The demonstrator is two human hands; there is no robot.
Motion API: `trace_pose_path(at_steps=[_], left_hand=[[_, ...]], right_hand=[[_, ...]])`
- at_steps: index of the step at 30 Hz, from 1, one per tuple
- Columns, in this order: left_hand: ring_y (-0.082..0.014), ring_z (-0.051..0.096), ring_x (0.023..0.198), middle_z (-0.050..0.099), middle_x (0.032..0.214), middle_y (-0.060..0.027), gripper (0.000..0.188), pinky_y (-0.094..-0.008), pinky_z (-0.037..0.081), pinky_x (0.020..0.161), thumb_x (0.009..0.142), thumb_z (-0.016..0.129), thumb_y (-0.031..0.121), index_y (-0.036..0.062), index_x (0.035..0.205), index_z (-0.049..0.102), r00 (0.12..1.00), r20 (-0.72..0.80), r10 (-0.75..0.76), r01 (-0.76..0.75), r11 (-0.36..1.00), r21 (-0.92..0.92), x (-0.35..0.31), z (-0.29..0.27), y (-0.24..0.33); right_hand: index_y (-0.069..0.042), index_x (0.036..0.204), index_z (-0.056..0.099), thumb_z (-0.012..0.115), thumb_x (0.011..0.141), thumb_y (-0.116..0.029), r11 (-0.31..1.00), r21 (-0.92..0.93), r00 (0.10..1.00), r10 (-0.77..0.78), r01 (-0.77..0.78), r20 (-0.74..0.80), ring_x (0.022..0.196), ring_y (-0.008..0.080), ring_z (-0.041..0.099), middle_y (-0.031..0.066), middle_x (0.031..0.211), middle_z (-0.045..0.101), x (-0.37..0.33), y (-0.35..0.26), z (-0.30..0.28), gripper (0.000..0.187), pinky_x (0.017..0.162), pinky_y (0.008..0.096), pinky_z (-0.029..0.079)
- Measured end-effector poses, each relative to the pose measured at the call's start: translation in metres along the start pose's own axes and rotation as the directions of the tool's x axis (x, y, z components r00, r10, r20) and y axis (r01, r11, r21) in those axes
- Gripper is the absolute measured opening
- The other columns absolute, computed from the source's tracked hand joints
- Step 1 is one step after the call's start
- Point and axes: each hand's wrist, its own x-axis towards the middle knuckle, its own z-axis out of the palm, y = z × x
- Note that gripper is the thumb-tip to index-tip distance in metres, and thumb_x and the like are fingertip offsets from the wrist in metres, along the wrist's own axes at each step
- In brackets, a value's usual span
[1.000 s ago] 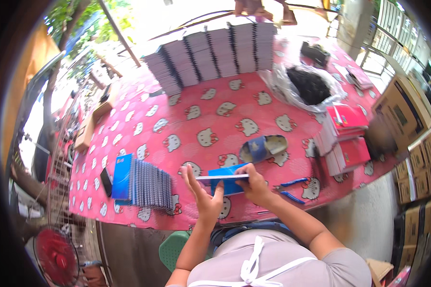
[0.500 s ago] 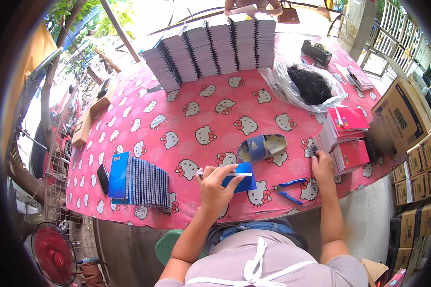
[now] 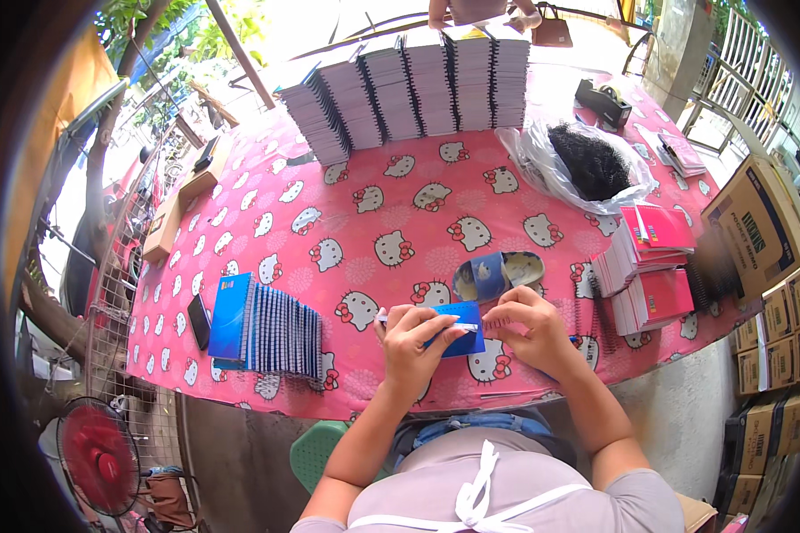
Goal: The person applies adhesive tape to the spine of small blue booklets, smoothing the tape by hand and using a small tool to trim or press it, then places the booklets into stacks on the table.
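My left hand (image 3: 411, 345) pinches a small blue-covered notebook (image 3: 468, 344) near the table's front edge, its white page edges showing at the top. My right hand (image 3: 540, 336) is closed at the notebook's right side, with a thin dark spiral binding coil (image 3: 501, 322) between thumb and fingers. The coil's end lies close to the notebook's edge; whether it passes through the holes I cannot tell. Just beyond sits a blue patterned slipper (image 3: 480, 277). Pliers with blue handles are mostly hidden beneath my right hand and forearm.
Bound blue notebooks (image 3: 280, 329) stand stacked at left beside a phone (image 3: 199, 322). Red notebooks (image 3: 665, 298) and loose coils (image 3: 604, 324) are at right. Farther back are tall spiral-bound stacks (image 3: 418, 89), a plastic bag of black coils (image 3: 591, 164) and a tape dispenser (image 3: 604, 102). Another person is at the far side.
My right hand has come left from the coils by the red notebooks to the blue notebook, bringing a coil. My left hand keeps its hold. The view has shifted slightly.
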Motion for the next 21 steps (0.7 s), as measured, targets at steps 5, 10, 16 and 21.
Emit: trace_pose_path(at_steps=[5, 10, 16, 21], left_hand=[[-0.0198, 0.056, 0.080, 0.065, 0.078, -0.0038, 0.021, -0.0341, 0.040, 0.075, 0.069, 0.080, 0.023, 0.0087, 0.084, 0.075, 1.000, -0.015, 0.005, -0.005, 1.000, 0.003, 0.000, 0.003, 0.000], [-0.0202, 0.057, 0.081, 0.066, 0.080, -0.0042, 0.023, -0.0339, 0.041, 0.076, 0.067, 0.081, 0.016, 0.0081, 0.088, 0.074, 1.000, -0.021, -0.013, 0.013, 1.000, 0.013, -0.004, 0.005, -0.002], [-0.0188, 0.058, 0.086, 0.068, 0.088, -0.0012, 0.022, -0.0357, 0.035, 0.080, 0.067, 0.081, 0.019, 0.0125, 0.087, 0.072, 0.998, 0.000, -0.069, 0.069, 0.998, 0.007, -0.010, 0.003, -0.008], [-0.0211, 0.060, 0.086, 0.068, 0.085, -0.0053, 0.024, -0.0361, 0.046, 0.077, 0.063, 0.083, 0.012, 0.0078, 0.085, 0.072, 0.999, -0.029, 0.016, -0.015, 0.999, 0.041, -0.006, -0.003, -0.003]], right_hand=[[-0.005, 0.098, 0.067, 0.069, 0.079, -0.002, 0.902, 0.252, 0.921, 0.285, -0.352, 0.265, 0.080, 0.0211, 0.062, 0.0089, 0.086, 0.059, 0.005, 0.011, -0.004, 0.020, 0.069, 0.0316, 0.051], [-0.007, 0.105, 0.058, 0.067, 0.084, -0.012, 0.996, -0.039, 0.996, 0.082, -0.080, 0.045, 0.071, 0.0253, 0.062, 0.0078, 0.086, 0.055, 0.003, -0.002, 0.010, 0.023, 0.059, 0.0365, 0.051], [-0.008, 0.100, 0.057, 0.068, 0.084, -0.025, 0.958, -0.285, 0.989, 0.068, -0.029, 0.129, 0.082, 0.0295, 0.061, 0.0106, 0.089, 0.055, 0.004, -0.017, 0.013, 0.026, 0.061, 0.0404, 0.052], [-0.004, 0.111, 0.057, 0.070, 0.081, -0.019, 0.977, -0.214, 0.999, 0.022, -0.012, 0.046, 0.102, 0.0354, 0.058, 0.0158, 0.110, 0.059, 0.017, 0.035, -0.001, 0.036, 0.084, 0.0432, 0.049]])
